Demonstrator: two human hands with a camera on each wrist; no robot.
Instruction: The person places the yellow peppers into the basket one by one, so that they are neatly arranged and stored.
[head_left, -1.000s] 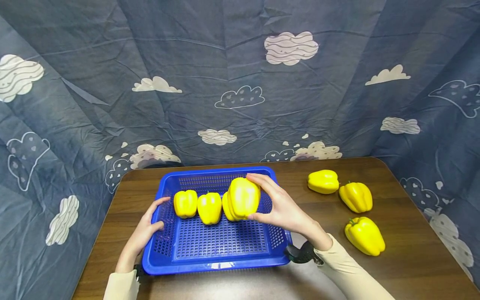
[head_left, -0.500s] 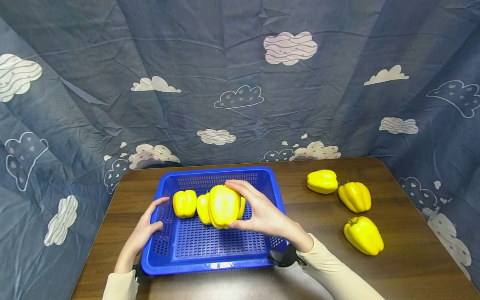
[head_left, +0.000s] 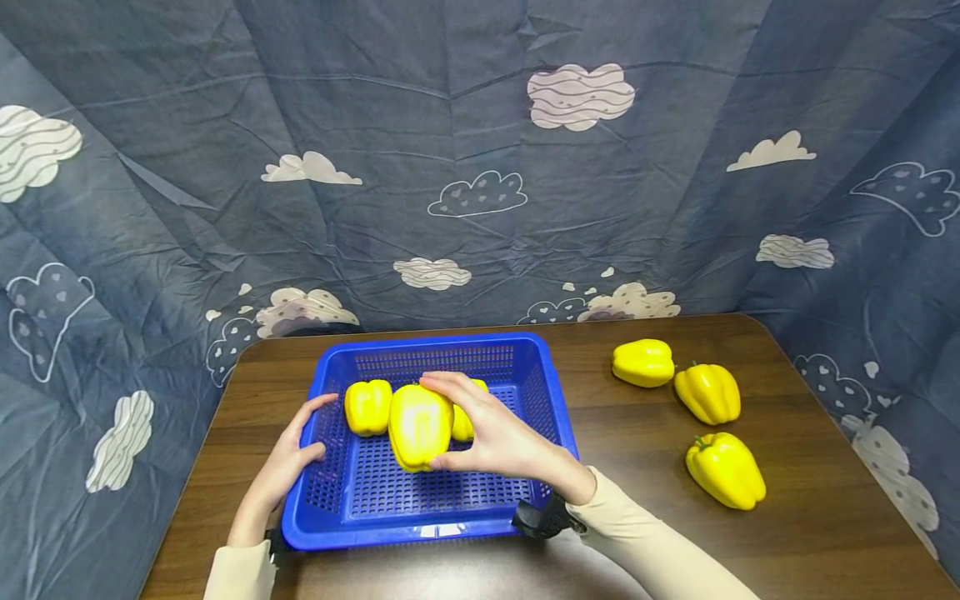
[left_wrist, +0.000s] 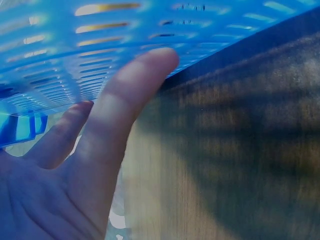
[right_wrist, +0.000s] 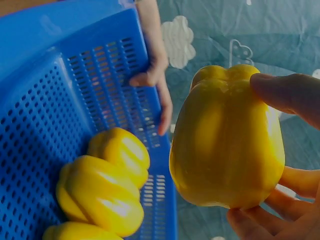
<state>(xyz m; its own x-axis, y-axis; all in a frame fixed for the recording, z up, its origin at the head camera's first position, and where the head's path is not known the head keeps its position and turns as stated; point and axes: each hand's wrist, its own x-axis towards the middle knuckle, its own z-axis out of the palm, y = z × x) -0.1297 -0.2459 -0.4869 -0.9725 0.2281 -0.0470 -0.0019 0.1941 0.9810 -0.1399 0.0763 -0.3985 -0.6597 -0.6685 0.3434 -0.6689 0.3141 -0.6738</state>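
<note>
While my right hand [head_left: 502,437] curls its fingers and thumb around a yellow pepper [head_left: 418,426], I hold it over the blue basket [head_left: 442,504]. My left hand [head_left: 288,458] rests on the basket's left wall, fingers mostly straight, thumb inside against the holes. Two more peppers show in the basket, one [head_left: 368,406] just left of the pepper I hold, one [head_left: 465,421] partly hidden behind my right hand. The basket sits on a dark brown wooden table [head_left: 652,467]. Three more yellow peppers [head_left: 708,393] lie on the table, well to the right of the basket. Behind the basket hangs a wrinkly blue cloth with white clouds [head_left: 480,167], wrapping around both sides.
</note>
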